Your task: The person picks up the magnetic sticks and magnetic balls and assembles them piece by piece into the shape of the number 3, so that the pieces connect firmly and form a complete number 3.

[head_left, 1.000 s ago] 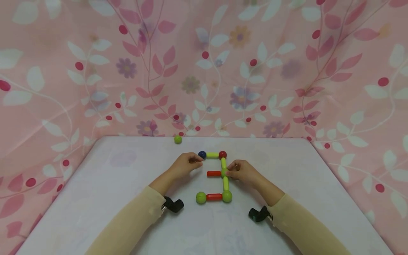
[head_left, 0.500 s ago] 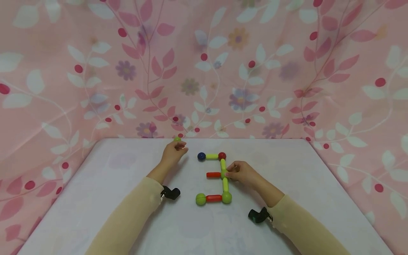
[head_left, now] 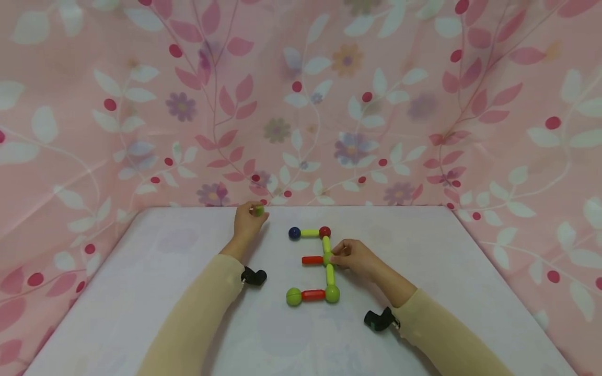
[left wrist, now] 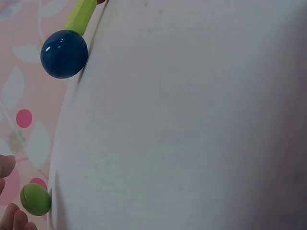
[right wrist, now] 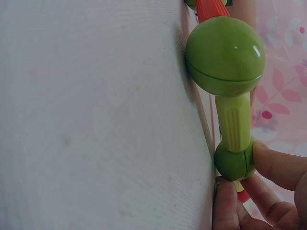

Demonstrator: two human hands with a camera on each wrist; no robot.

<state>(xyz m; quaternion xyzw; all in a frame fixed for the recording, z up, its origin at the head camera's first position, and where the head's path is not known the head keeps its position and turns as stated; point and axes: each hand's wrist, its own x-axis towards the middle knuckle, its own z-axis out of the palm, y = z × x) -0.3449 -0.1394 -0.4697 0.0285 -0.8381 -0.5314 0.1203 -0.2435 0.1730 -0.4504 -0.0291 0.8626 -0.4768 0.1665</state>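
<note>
A flat figure of ball-and-rod magnetic pieces lies on the table. It has a blue ball (head_left: 294, 233), a red ball (head_left: 325, 232), yellow-green rods (head_left: 330, 275), red rods (head_left: 313, 295) and several green balls (head_left: 332, 293). My right hand (head_left: 354, 259) pinches the figure's middle green ball (right wrist: 232, 160) between thumb and fingers. A loose green ball (left wrist: 35, 199) sits near the table's far edge. Around it is my left hand (head_left: 247, 222), thumb and fingers on either side; the left wrist view shows a small gap between fingertips (left wrist: 7, 166) and ball.
The figure stands on a white-covered table (head_left: 141, 292). A pink floral cloth (head_left: 301, 104) hangs just behind the far edge. Each wrist carries a small black camera (head_left: 378, 319) near the sleeve.
My left hand has moved from beside the blue ball, back and left, to the loose green ball. My right hand keeps its hold on the middle ball.
</note>
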